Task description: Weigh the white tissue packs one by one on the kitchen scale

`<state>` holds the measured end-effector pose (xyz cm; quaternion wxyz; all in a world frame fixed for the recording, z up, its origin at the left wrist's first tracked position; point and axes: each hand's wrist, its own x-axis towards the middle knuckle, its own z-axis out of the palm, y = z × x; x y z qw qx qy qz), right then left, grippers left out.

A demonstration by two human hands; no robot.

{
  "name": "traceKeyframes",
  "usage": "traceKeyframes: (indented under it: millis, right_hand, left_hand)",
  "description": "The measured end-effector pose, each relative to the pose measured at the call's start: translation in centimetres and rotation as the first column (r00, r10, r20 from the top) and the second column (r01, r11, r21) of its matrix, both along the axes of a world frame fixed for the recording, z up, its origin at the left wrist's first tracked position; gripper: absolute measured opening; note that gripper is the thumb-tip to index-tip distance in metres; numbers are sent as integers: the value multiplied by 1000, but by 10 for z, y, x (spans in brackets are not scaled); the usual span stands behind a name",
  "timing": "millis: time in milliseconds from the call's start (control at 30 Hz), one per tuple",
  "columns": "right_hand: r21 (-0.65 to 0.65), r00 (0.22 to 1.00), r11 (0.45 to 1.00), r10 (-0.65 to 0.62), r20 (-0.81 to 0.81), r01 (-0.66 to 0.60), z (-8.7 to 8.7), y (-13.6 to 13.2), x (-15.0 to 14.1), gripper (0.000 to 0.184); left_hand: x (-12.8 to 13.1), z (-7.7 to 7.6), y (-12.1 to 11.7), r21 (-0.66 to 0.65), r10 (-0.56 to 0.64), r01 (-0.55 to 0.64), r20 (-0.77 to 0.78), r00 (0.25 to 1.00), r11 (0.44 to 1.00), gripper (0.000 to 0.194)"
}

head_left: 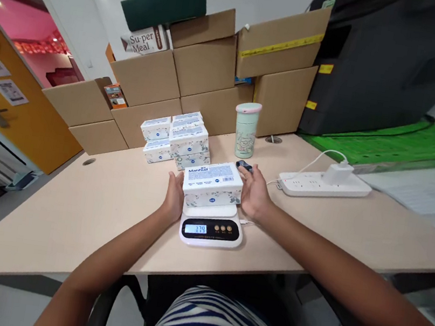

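A white pack of tissues [214, 184] printed "Manhua" sits on the plate of a white digital scale [209, 242]. The scale's lit display seems to read 179. My left hand [174, 198] is against the pack's left side, its fingers partly hidden behind it. On the opposite side, my right hand [254, 194] curves round the right end with its fingers at the pack. Just behind the right fingertips lies a small dark object [244, 165] that I cannot make out. Beyond the scale stand several similar tissue packs [190, 140] in stacks.
A mint-green tumbler [245, 132] stands behind the scale. To the right lies a white power strip [324, 185] with a plugged-in charger and cable. Cardboard boxes [205, 66] line the back of the table [114, 196]. A large black machine [378, 72] stands at the right.
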<state>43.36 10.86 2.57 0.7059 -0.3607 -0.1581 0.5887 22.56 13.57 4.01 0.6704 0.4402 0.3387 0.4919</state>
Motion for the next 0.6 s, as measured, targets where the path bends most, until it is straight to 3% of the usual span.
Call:
traceKeyframes:
  millis: [100, 233, 400, 600]
  right_hand:
    - [38, 988, 990, 140, -62, -138, 1, -9, -14, 53]
    - [-41, 971, 972, 229, -66, -232, 10, -22, -22, 59]
    - [-54, 971, 970, 240, 7, -239, 11, -22, -15, 60]
    - [-32, 946, 971, 239, 219, -238, -9, -12, -2, 53]
  left_hand:
    - [8, -10, -9, -5, -24, 24, 93, 995, 1000, 78]
    - [8, -13, -23, -14, -99, 103, 152, 983, 995, 74]
    - [3, -11, -34, -4, -165, 167, 102, 981, 986, 77]
    - [-5, -6, -39, 64, -213, 215, -39, 976, 975, 86]
